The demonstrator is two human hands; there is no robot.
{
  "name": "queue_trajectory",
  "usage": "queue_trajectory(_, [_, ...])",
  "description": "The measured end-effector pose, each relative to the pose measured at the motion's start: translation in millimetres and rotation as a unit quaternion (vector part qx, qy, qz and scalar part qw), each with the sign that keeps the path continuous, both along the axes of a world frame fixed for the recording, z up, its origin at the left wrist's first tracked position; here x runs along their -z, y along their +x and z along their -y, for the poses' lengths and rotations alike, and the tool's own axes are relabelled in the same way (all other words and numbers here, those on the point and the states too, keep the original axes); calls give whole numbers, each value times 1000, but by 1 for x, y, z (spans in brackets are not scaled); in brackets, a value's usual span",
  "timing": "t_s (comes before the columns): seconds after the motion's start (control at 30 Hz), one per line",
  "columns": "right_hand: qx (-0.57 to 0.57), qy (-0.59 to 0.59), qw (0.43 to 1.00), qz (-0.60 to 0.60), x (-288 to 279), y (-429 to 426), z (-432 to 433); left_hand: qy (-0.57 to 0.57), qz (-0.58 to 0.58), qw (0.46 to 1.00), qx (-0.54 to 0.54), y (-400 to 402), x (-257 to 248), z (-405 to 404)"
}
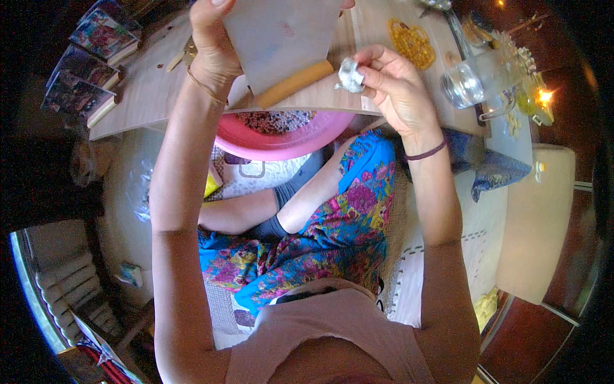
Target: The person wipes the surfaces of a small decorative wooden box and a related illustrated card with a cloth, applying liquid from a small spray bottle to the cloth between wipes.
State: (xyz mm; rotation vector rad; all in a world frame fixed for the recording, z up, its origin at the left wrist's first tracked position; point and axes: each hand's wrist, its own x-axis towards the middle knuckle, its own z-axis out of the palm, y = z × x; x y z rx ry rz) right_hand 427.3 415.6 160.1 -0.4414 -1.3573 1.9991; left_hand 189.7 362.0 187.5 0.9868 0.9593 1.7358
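My left hand (213, 31) is at the top edge, its thumb against the left side of a pale grey panel (283, 43) with faint red and blue smudges. Most of its fingers are hidden or out of frame. A rounded tan strip (297, 82) runs along the panel's lower edge. A fingertip shows at the panel's far right; whose it is I cannot tell. Between thumb and fingers, my right hand (395, 86) pinches a crumpled, silvery-white wad (351, 75), like foil or cloth, to the right of the tan strip.
On the wooden table (144, 98) lie yellow bead strands (411, 43), with a glass mug (467, 81) of clear liquid farther right. A pink basin (288, 144) of many small beads sits below the table edge. Picture-covered boxes (81, 91) line the left side.
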Motion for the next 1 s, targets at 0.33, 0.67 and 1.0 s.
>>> queue_trajectory(0.33, [256,517,778,251,4,-33,10,117,-38,976,177,51,-38,15])
queue_trajectory(0.67, [107,556,810,152,10,-56,93,98,-30,980,170,48,-37,10])
queue_trajectory(1.0, [254,291,915,119,2,1,45,164,-231,946,155,22,-39,1])
